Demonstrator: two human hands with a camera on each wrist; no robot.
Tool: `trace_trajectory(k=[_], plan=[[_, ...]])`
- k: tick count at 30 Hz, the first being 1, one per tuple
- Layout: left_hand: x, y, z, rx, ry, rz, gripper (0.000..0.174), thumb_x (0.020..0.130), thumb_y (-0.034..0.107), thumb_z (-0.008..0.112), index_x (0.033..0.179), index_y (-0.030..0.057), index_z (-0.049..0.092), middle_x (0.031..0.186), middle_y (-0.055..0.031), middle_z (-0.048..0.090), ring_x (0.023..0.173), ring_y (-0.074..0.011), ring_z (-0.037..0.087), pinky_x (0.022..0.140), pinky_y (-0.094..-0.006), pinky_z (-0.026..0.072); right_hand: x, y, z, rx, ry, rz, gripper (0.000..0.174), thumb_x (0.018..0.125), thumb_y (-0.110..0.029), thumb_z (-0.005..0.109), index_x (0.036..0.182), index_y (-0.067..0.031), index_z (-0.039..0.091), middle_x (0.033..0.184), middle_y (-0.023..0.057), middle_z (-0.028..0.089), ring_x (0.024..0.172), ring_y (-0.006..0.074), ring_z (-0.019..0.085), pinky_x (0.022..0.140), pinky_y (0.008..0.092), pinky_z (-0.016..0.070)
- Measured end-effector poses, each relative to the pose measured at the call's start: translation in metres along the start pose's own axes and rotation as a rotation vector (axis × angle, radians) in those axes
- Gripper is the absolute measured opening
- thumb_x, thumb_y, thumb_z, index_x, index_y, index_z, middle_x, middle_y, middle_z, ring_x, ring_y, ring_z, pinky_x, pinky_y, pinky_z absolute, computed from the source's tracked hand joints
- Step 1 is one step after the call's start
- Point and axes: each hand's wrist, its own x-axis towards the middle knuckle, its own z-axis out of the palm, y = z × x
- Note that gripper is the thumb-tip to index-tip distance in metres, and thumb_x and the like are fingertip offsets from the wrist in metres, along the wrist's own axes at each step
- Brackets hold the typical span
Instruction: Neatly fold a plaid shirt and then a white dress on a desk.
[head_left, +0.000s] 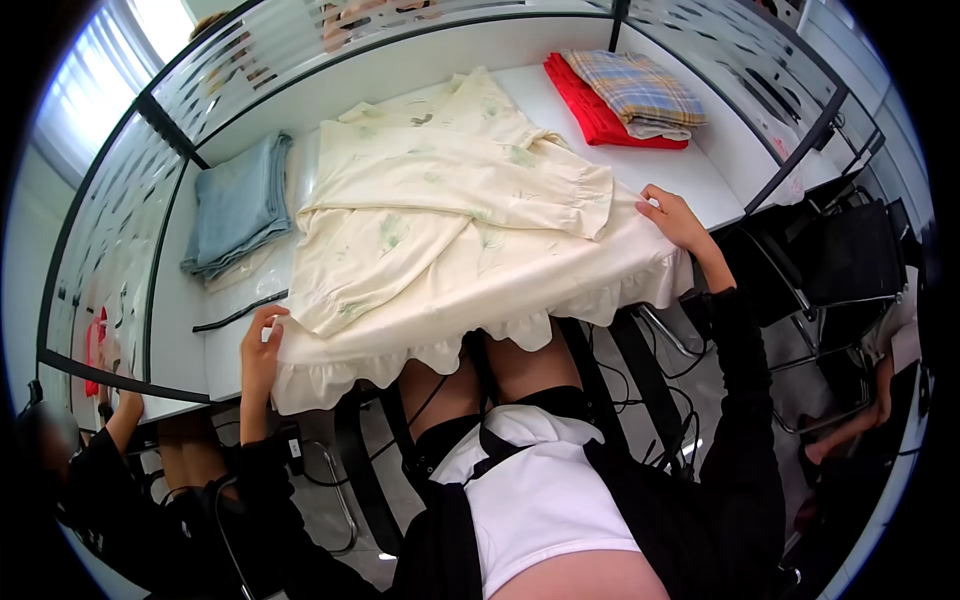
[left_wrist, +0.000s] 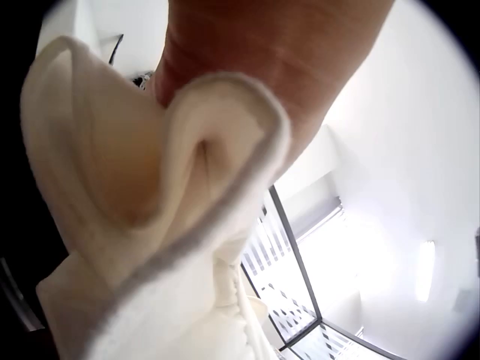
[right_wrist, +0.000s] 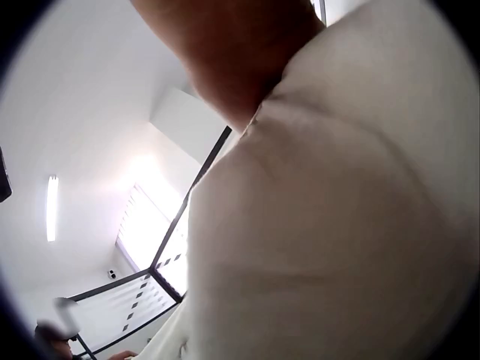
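A cream long-sleeved dress (head_left: 440, 240) with a pale green leaf print lies spread on the white table, its sleeves folded across the middle. The ruffled hem hangs over the front edge above the person's lap. At the left end of the skirt, the left hand (head_left: 262, 350) pinches the edge of the cloth. The right hand (head_left: 675, 218) grips the skirt's right side, thumb and fingers at the border. Folds of the cream fabric (left_wrist: 195, 217) fill much of the left wrist view below the palm. In the right wrist view, draped fabric (right_wrist: 315, 225) hides the fingertips.
Folded light-blue jeans (head_left: 238, 200) lie on the left. A folded plaid shirt (head_left: 635, 88) sits on red clothing (head_left: 590, 110) at the back right. A black strip (head_left: 240, 312) lies near the left hand. Low partitions surround the table; another person sits at the left.
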Motion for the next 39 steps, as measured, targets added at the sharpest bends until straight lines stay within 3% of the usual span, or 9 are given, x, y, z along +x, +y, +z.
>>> trace_trajectory(k=[7, 13, 17, 21, 26, 30, 33, 35, 39], plan=[[-0.002, -0.018, 0.004, 0.003, 0.044, 0.027, 0.018, 0.083, 0.002, 0.05, 0.099, 0.0072, 0.057, 0.08, -0.0026, 0.052, 0.078, -0.0104, 0.046, 0.073, -0.0218, 0.0379, 0.002, 0.006, 0.004, -0.062, 0.053, -0.062, 0.022, 0.085, -0.024, 0.054, 0.086, -0.0028, 0.048, 0.052, 0.0125, 0.045, 0.048, 0.0204, 0.04, 0.048, 0.0338, 0.0327], [-0.002, -0.015, -0.008, -0.062, -0.176, -0.255, 0.026, 0.083, 0.008, 0.055, 0.11, 0.0091, 0.053, 0.085, -0.0026, 0.049, 0.067, -0.0091, 0.046, 0.06, -0.0211, 0.0398, -0.003, -0.024, -0.012, -0.226, -0.14, 0.077, 0.031, 0.08, -0.03, 0.059, 0.083, -0.0004, 0.052, 0.065, 0.0174, 0.057, 0.065, 0.032, 0.055, 0.061, 0.0365, 0.043], [0.025, 0.03, -0.045, 0.371, -0.304, 0.154, 0.038, 0.079, 0.011, 0.062, 0.115, 0.0069, 0.049, 0.101, -0.0097, 0.054, 0.083, -0.0182, 0.054, 0.068, -0.0281, 0.0451, 0.025, -0.04, -0.037, -0.412, -0.071, -0.383, 0.03, 0.078, -0.029, 0.064, 0.087, -0.0031, 0.053, 0.077, 0.0116, 0.058, 0.065, 0.0217, 0.056, 0.057, 0.0299, 0.0448], [0.087, 0.119, -0.068, 0.227, -0.471, 0.158, 0.037, 0.082, 0.01, 0.059, 0.117, 0.0073, 0.048, 0.106, -0.0067, 0.054, 0.093, -0.0171, 0.053, 0.077, -0.0264, 0.0448, 0.079, -0.134, -0.072, -0.028, -0.391, -0.164, 0.028, 0.082, -0.031, 0.06, 0.094, -0.0059, 0.055, 0.086, 0.0041, 0.059, 0.072, 0.0125, 0.058, 0.059, 0.0246, 0.0461], [0.195, 0.167, -0.072, 0.099, -0.514, 0.105, 0.028, 0.089, 0.021, 0.047, 0.115, 0.0088, 0.05, 0.099, -0.0077, 0.058, 0.093, -0.0151, 0.055, 0.079, -0.0263, 0.0449, 0.172, -0.179, -0.072, 0.007, -0.422, -0.085, 0.033, 0.086, -0.029, 0.054, 0.103, -0.0003, 0.052, 0.091, 0.0117, 0.063, 0.076, 0.0192, 0.064, 0.063, 0.0267, 0.0492], [0.302, 0.076, -0.034, 0.227, -0.564, -0.181, 0.03, 0.087, 0.028, 0.051, 0.104, 0.0052, 0.056, 0.084, -0.0058, 0.062, 0.07, -0.0148, 0.06, 0.063, -0.0333, 0.05, 0.251, -0.162, -0.043, 0.01, -0.557, 0.018, 0.035, 0.085, -0.026, 0.055, 0.104, 0.004, 0.053, 0.094, 0.0135, 0.063, 0.079, 0.0223, 0.065, 0.067, 0.0308, 0.0514], [0.338, 0.025, 0.009, 0.886, -0.602, 0.105, 0.041, 0.078, 0.035, 0.059, 0.096, -0.002, 0.061, 0.088, -0.0185, 0.063, 0.074, -0.0294, 0.062, 0.066, -0.0393, 0.0483, 0.287, -0.145, -0.01, 0.04, -0.559, 0.033, 0.037, 0.082, -0.027, 0.058, 0.094, 0.0077, 0.058, 0.089, 0.0145, 0.065, 0.074, 0.0212, 0.065, 0.065, 0.0298, 0.0527], [0.353, -0.007, 0.034, 0.72, -0.346, 0.042, 0.056, 0.069, 0.042, 0.065, 0.094, -0.0085, 0.06, 0.094, -0.0257, 0.061, 0.081, -0.0366, 0.06, 0.072, -0.039, 0.0465, 0.316, -0.129, 0.016, 0.003, -0.514, 0.068, 0.037, 0.08, -0.027, 0.06, 0.091, 0.0089, 0.059, 0.087, 0.015, 0.065, 0.072, 0.0216, 0.065, 0.061, 0.0297, 0.0534], [0.383, -0.023, 0.055, 0.511, -0.338, -0.147, 0.067, 0.064, 0.046, 0.068, 0.094, -0.0127, 0.058, 0.097, -0.0266, 0.06, 0.09, -0.0368, 0.058, 0.079, -0.0376, 0.0447, 0.372, -0.089, 0.055, -0.197, -0.253, -0.019, 0.046, 0.067, -0.035, 0.069, 0.078, 0.0095, 0.062, 0.07, 0.0167, 0.062, 0.064, 0.0226, 0.062, 0.054, 0.0308, 0.0512]])
